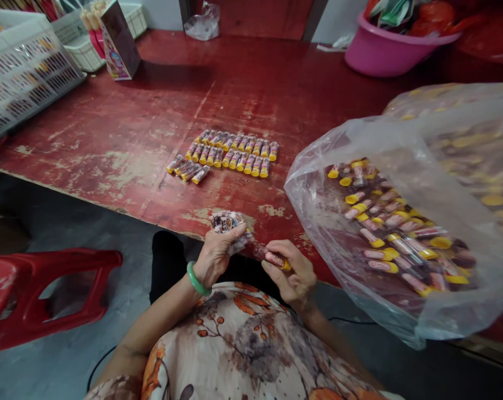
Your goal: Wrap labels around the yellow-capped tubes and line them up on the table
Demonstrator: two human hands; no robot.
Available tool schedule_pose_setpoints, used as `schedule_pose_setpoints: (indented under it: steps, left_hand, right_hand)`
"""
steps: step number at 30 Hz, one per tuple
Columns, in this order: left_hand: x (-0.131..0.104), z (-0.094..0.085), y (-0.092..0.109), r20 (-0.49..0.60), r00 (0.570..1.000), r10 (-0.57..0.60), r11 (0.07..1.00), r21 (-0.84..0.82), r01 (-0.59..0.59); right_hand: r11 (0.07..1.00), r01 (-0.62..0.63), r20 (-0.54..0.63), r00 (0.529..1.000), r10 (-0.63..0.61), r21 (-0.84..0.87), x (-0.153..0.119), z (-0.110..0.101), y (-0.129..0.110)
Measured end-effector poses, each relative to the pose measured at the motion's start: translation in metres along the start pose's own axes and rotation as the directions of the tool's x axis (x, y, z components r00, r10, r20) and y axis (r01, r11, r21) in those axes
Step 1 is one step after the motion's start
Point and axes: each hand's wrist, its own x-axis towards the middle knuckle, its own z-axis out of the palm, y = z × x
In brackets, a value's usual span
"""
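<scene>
My left hand (218, 253), with a green bangle at the wrist, is closed on a bunch of small printed clear packets (227, 222) at the table's front edge. Just right of it, my right hand (293, 272) pinches a small tube with a yellow cap (276, 259) between thumb and fingers. Beyond my hands, rows of wrapped yellow-ended tubes (234, 158) lie side by side on the red table (163, 122). A large clear plastic bag (318, 183) at the right lies open, with many loose yellow-capped tubes (397, 219) inside.
White baskets (30, 66) and a printed cardboard box (121, 44) stand at the back left. A pink basin (384, 50) with bags in it is at the back right. Crumpled plastic (203, 22) lies at the far edge. A red stool (68, 278) stands at the lower left.
</scene>
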Motion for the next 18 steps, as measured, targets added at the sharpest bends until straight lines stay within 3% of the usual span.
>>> schedule_pose_setpoints:
  steps: [3, 5, 9, 12, 16, 18]
  left_hand:
    - [-0.002, 0.001, -0.002, 0.024, 0.998, -0.053, 0.997, -0.058, 0.054]
    - [-0.002, 0.001, -0.003, 0.054, 0.996, -0.070, 0.994, -0.086, 0.074]
    - [-0.002, -0.001, -0.006, 0.052, 0.996, -0.067, 0.992, -0.106, 0.072]
    - [-0.002, -0.001, -0.008, 0.031, 1.000, 0.000, 0.996, -0.087, 0.002]
    - [-0.003, -0.002, -0.010, 0.005, 0.995, 0.096, 0.995, -0.042, -0.096]
    - [-0.002, -0.004, -0.010, -0.004, 0.992, 0.126, 0.992, -0.018, -0.127]
  right_hand:
    - [0.946, 0.247, 0.005, 0.968, -0.252, -0.209, 0.002, 0.004, 0.002]
    - [0.882, 0.316, 0.000, 0.941, -0.338, -0.350, 0.003, 0.008, 0.004]
    - [0.803, 0.333, -0.040, 0.914, -0.404, -0.495, 0.001, 0.014, 0.002]
    - [0.769, 0.340, -0.054, 0.899, -0.435, -0.541, 0.001, 0.017, -0.002]
    - [0.669, 0.453, 0.051, 0.847, -0.529, -0.589, 0.005, 0.018, -0.004]
    - [0.688, 0.457, 0.061, 0.854, -0.517, -0.564, 0.007, 0.019, -0.005]
